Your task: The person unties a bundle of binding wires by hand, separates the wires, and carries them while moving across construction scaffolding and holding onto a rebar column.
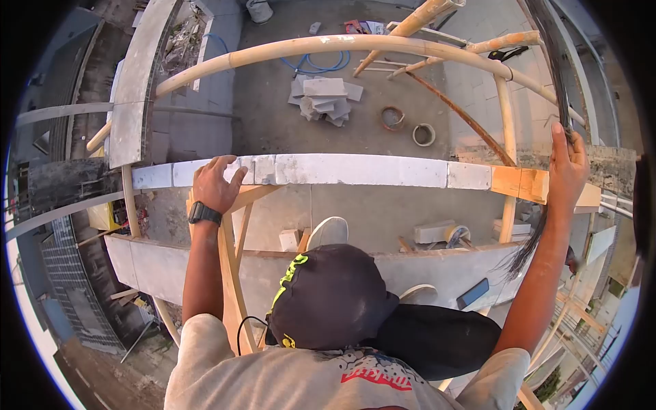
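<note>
My left hand [215, 181], with a dark watch at the wrist, lies on a row of pale blocks [362, 169]. Its fingers are loosely bent and apart on the top of the row. On the far right my right hand [568, 160] is raised, closed around a bundle of long, thin, dark strands [562, 65]. The bundle runs up past my fingers, and frayed ends hang below by my forearm. Orange-lit wood pieces [519, 183] sit at the row's right end, beside my right forearm. My cap and shirt fill the lower middle.
Bamboo poles [328, 45] cross above the floor beyond the row. Down there lie broken slabs [324, 99], a blue hose [318, 68] and two buckets [424, 134]. A phone [473, 294] rests on a pale ledge [157, 268] nearer me. Wooden props [232, 273] stand at left.
</note>
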Demonstrator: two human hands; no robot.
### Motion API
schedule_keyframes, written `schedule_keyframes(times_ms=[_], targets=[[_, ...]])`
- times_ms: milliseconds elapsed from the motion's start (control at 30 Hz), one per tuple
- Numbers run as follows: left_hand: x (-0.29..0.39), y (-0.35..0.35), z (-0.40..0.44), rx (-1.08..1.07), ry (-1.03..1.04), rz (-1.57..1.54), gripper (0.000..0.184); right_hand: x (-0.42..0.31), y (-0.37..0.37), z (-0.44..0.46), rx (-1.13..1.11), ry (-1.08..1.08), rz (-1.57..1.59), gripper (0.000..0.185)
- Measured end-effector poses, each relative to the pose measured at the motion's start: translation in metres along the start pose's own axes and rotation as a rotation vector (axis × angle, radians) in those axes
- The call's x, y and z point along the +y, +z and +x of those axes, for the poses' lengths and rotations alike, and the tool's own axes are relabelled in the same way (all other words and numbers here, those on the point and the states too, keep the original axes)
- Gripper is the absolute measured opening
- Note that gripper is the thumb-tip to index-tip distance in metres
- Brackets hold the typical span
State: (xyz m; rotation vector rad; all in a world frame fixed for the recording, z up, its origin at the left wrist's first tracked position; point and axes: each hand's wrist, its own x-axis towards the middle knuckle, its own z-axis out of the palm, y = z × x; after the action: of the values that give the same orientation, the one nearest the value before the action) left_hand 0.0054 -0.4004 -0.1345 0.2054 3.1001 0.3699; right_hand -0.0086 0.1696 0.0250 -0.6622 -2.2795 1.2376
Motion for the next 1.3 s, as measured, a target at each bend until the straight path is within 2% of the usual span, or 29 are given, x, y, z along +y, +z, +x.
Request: schedule_keyframes(times_ms=[100,200,267,300,367,567,633,767,867,1000,1100,1167,1300], targets=[[0.007,-0.004,0.002,-0.079,-0.09,-0.015,0.034,-0.021,0.056,0.051,-0.008,-0.173,-0.285,0.055],[0.009,-0.006,0.003,-0.121,-0.174,-0.02,0.035,-0.04,0.111,0.092,-0.044,-0.277,-0.391,0.059],[0.009,-0.005,0.004,-0.115,-0.194,-0.044,0.035,-0.045,0.145,0.117,0.038,-0.448,-0.614,0.061],[0.009,-0.005,0.004,-0.111,-0.215,-0.065,0.034,-0.041,0.159,0.13,0.038,-0.453,-0.614,0.061],[0.012,-0.007,0.006,-0.106,-0.234,-0.054,0.034,-0.027,0.185,0.155,0.176,-0.651,-0.808,0.061],[0.013,-0.014,0.007,-0.201,-0.212,-0.019,0.034,-0.004,0.22,0.173,0.142,-0.584,-0.845,0.06],[0.012,-0.011,0.006,-0.181,-0.184,-0.013,0.032,-0.007,0.219,0.168,0.021,-0.38,-0.835,0.062],[0.014,-0.015,0.012,-0.231,-0.241,-0.022,0.029,0.002,0.221,0.174,0.07,-0.432,-0.816,0.062],[0.015,-0.014,0.011,-0.199,-0.206,-0.006,0.028,0.009,0.217,0.185,-0.006,-0.399,-0.742,0.061],[0.015,-0.015,0.012,-0.262,-0.222,0.001,0.028,0.011,0.218,0.184,0.036,-0.377,-0.763,0.064],[0.016,-0.016,0.013,-0.279,-0.232,-0.01,0.027,0.012,0.213,0.193,-0.02,-0.428,-0.826,0.065],[0.016,-0.017,0.014,-0.294,-0.228,-0.025,0.026,0.012,0.214,0.193,0.061,-0.504,-0.887,0.064],[0.014,-0.016,0.013,-0.283,-0.223,-0.03,0.027,0.008,0.216,0.192,0.004,-0.457,-0.843,0.061]])
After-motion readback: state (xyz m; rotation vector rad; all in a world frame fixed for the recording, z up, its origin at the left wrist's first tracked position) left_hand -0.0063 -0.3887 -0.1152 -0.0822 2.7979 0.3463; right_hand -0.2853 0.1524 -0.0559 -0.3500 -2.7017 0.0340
